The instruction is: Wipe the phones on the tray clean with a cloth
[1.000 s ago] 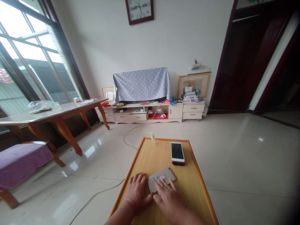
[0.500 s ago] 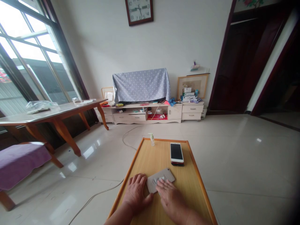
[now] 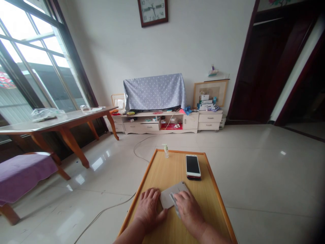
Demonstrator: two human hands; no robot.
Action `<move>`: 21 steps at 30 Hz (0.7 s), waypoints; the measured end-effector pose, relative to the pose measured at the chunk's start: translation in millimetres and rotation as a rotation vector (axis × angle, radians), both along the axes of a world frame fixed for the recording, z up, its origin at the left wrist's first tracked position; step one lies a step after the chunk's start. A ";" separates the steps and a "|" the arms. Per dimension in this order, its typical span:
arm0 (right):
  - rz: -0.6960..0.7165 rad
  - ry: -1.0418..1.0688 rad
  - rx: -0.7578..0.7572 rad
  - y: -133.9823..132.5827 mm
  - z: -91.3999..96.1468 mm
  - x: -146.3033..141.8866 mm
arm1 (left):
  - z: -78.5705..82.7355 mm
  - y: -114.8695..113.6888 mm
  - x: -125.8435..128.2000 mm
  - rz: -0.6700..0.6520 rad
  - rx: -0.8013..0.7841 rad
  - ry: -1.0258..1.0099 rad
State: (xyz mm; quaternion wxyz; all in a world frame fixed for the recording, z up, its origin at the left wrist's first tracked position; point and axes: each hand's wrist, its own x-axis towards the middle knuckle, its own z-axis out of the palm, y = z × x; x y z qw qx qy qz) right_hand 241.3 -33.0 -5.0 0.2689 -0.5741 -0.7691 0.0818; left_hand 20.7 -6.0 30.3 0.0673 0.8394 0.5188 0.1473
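A silver-grey smartphone (image 3: pixel 167 199) lies face down and slanted on the small wooden table (image 3: pixel 166 169). My left hand (image 3: pixel 149 207) lies flat at its left end, fingers stretched out and thumb by the lower corner, bracing the phone. Bent fingers of my right hand (image 3: pixel 189 208) hold a thin grey cloth (image 3: pixel 175 205) against the phone's back, over its right half. Part of the cloth is hidden under that hand. Farther back, a white phone with a dark screen (image 3: pixel 193 165) rests on top of at least one other dark device.
A small clear pump bottle (image 3: pixel 166 151) stands near the table's far edge. A raised orange rim (image 3: pixel 218 189) borders the tabletop. On the floor to the left runs a cable (image 3: pixel 101 211). A larger table (image 3: pixel 76 118) and a purple-covered seat (image 3: pixel 22 176) stand farther left.
My right hand has shifted slightly right across the phone, and its fingers are more bent. The cloth now bunches along its left side. My left hand and the phone stay in place.
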 end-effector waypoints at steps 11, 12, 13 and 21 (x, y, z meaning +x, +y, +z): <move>-0.075 0.357 -0.025 6.8 20.5 2.4 | -1.3 0.8 -0.9 -0.007 0.010 -0.013; -0.089 0.363 -0.022 8.6 20.9 3.5 | -1.0 0.8 -0.9 -0.007 0.008 -0.014; -0.111 0.336 -0.012 10.5 20.1 4.8 | -0.5 0.8 -1.0 -0.007 0.005 -0.015; -0.319 -0.108 -0.039 25.7 -3.0 7.4 | 4.0 1.0 -0.3 -0.006 -0.009 -0.020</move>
